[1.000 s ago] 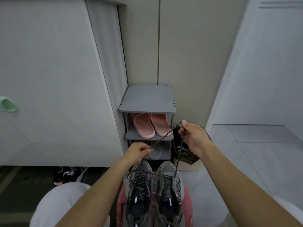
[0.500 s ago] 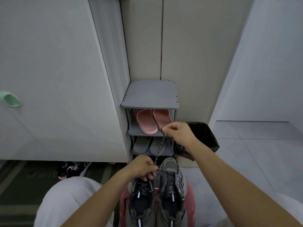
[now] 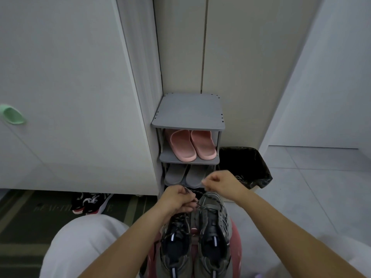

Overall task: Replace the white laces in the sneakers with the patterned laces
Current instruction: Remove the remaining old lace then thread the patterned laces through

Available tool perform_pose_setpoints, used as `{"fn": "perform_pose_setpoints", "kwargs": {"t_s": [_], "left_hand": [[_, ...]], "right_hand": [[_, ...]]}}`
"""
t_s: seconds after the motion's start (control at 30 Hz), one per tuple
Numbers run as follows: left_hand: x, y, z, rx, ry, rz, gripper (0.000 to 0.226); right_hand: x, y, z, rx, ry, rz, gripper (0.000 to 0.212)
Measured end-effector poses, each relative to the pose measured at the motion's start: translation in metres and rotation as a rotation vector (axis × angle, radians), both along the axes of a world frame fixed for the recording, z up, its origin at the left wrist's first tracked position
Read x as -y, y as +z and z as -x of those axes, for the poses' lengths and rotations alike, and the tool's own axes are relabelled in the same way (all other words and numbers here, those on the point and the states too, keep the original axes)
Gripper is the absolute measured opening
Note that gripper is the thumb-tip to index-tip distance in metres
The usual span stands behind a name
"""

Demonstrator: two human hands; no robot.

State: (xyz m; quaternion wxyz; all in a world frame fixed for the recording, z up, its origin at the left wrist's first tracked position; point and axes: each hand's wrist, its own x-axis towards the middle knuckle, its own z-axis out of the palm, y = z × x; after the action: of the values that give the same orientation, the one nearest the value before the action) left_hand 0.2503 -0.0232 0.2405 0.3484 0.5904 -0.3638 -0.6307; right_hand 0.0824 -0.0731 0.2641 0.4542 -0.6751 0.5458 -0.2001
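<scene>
Above the toes of the sneakers (image 3: 212,227) on the pink stool (image 3: 236,247), the right hand (image 3: 222,183), apparently pinching the patterned lace (image 3: 209,196), had lowered beside the left hand (image 3: 178,199) gripping that lace, indicating slack taken up near the toe eyelets.

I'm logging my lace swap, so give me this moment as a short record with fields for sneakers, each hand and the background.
sneakers: grey mesh sneakers, side by side on pink round stool
left hand: grips dark patterned lace at the toes
right hand: curled just above the toes; whether it holds lace is unclear
behind: grey plastic shoe rack holding pink rubber slippers
</scene>
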Motion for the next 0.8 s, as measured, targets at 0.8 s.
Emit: {"fn": "perform_pose_setpoints", "kwargs": {"t_s": [0.8], "left_hand": [[0.038, -0.030, 0.031, 0.410, -0.077, 0.242, 0.020]], "right_hand": [[-0.023, -0.078, 0.014, -0.459, 0.248, 0.129, 0.041]]}}
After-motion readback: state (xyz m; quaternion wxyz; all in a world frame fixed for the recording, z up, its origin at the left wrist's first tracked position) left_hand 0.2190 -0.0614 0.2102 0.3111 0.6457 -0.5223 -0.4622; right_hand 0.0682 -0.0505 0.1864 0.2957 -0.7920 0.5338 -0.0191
